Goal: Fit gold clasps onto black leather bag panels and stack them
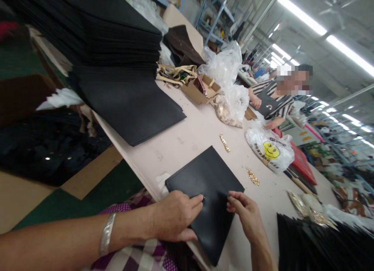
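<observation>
A flat black leather-like piece (pixel 209 185) lies on the pale table (pixel 187 138) right in front of me. My left hand (pixel 173 216), with a silver bangle on its wrist, rests on the piece's near edge, fingers pressed together and pinching toward a tiny metal part at about the middle of that edge. My right hand (pixel 245 214) sits on the same edge just to the right, fingertips curled in a pinch on the black piece. The two hands are a few centimetres apart.
A tall stack of black sheets (pixel 117 37) and a wide black sheet (pixel 131 103) stand at the far left. Gold chain bits (pixel 224 142), a smiley-face plastic bag (pixel 271 150), a cardboard box (pixel 198 90) and clear bags lie beyond. Another person in a striped top (pixel 274 99) sits across.
</observation>
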